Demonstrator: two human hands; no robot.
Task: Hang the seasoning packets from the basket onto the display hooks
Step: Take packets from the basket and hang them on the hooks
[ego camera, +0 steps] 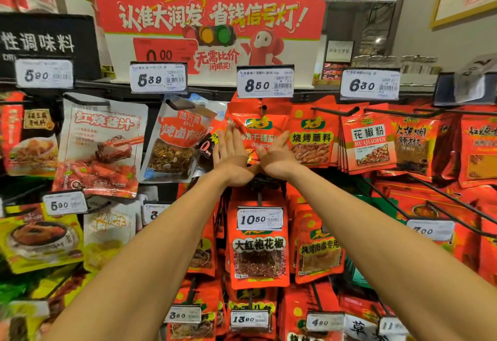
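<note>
packets (258,136): glossy crinkled plastic film; hooks (333,111): dark matt metal; price tags (265,83): white paper

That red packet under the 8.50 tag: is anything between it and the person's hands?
Nothing visible. The left hand and right hand lie flat against the red packet, which already hangs from its hook under the 8.50 tag.

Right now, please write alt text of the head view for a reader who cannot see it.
Two bare hands, left hand and right hand, press flat against a shiny red seasoning packet hanging on a black display hook under a white 8.50 price tag, among crowded red packets.
</note>
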